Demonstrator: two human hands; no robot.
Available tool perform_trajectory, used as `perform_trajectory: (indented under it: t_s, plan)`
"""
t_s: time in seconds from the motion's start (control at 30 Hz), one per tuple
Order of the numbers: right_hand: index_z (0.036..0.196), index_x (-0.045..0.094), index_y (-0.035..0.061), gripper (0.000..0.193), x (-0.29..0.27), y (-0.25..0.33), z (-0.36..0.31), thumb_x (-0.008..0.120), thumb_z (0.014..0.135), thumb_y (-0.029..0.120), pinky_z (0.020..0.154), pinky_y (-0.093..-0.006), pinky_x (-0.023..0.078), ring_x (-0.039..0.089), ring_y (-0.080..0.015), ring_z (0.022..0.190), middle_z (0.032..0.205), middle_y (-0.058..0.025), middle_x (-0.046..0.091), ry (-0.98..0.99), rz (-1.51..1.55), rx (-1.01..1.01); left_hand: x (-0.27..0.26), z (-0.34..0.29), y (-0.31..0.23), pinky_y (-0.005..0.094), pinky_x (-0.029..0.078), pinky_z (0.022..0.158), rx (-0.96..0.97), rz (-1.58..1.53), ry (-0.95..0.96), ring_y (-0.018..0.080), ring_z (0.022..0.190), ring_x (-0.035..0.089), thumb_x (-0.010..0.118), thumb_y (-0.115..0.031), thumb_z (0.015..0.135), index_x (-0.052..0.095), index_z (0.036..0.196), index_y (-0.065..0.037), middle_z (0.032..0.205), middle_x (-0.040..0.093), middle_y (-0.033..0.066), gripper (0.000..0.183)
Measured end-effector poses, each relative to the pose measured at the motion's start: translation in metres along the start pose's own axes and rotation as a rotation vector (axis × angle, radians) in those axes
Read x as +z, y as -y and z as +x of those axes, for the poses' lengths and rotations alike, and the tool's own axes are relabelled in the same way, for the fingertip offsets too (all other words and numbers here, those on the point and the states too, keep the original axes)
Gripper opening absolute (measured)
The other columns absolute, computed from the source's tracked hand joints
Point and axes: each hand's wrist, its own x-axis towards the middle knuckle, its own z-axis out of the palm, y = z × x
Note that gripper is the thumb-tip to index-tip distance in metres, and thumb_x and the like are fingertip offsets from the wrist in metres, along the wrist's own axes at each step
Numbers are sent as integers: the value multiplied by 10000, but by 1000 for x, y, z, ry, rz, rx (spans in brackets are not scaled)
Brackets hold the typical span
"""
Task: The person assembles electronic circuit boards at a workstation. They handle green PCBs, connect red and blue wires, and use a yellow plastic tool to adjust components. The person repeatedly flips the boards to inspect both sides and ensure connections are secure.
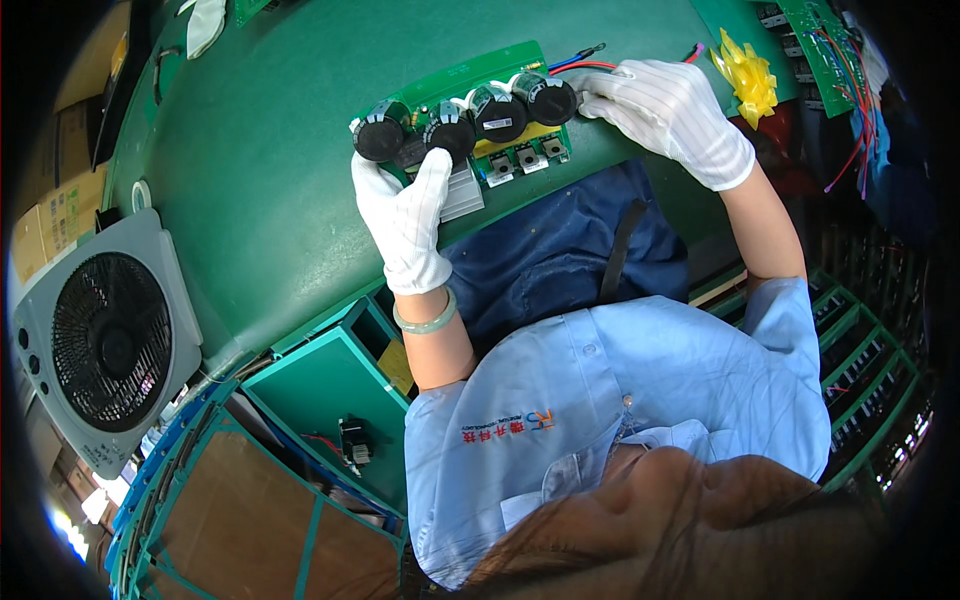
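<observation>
A green circuit board (455, 80) with several large black capacitors (499, 116) lies on the green tabletop in front of me, close to its near edge. My left hand (405, 215), in a white striped glove, grips the board's left end, thumb up against a capacitor beside the silver finned heat sink (462, 195). Gloved alike, my right hand (668, 115) has its fingers bent together at the right end, by the last capacitor; its fingertips are partly hidden. Red and blue wires (572, 62) with metal lugs run out behind that hand.
A yellow bundle of ties (746, 78) lies to the right, near another green board (822, 55) with coloured wires. A grey fan (110, 340) stands at the left. Below the table is an open green drawer (320, 385) with a small black part. A white glove (205, 25) rests at the far left.
</observation>
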Motion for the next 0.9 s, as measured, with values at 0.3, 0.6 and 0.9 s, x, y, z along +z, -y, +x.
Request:
perform_trajectory:
  t_s: [0.3, 0.6, 0.9]
  plan:
    - [952, 705, 101, 218, 6, -6, 3, 698, 855, 296, 583, -356, 509, 644, -265, 681, 759, -66, 654, 101, 133, -44, 0, -3, 1, 346, 387, 1049, 92, -41, 29, 190, 1122, 526, 865, -110, 680, 498, 1267, 31, 1211, 553, 105, 707]
    - [718, 602, 95, 326, 11, 25, 9, 736, 813, 377, 535, -377, 469, 608, -275, 603, 646, -69, 596, -21, -9, 104, 4, -4, -5, 311, 446, 972, 15, -54, 1, 180, 1041, 564, 889, -140, 667, 496, 1257, 58, 1167, 576, 104, 736]
    - [603, 485, 152, 413, -25, 84, 10, 836, 734, 325, 461, -307, 382, 500, -186, 468, 547, -13, 443, -112, -146, -66, 4, -7, -12, 295, 460, 936, 58, -65, 34, 163, 1007, 575, 895, -186, 679, 498, 1235, 75, 1122, 614, 103, 731]
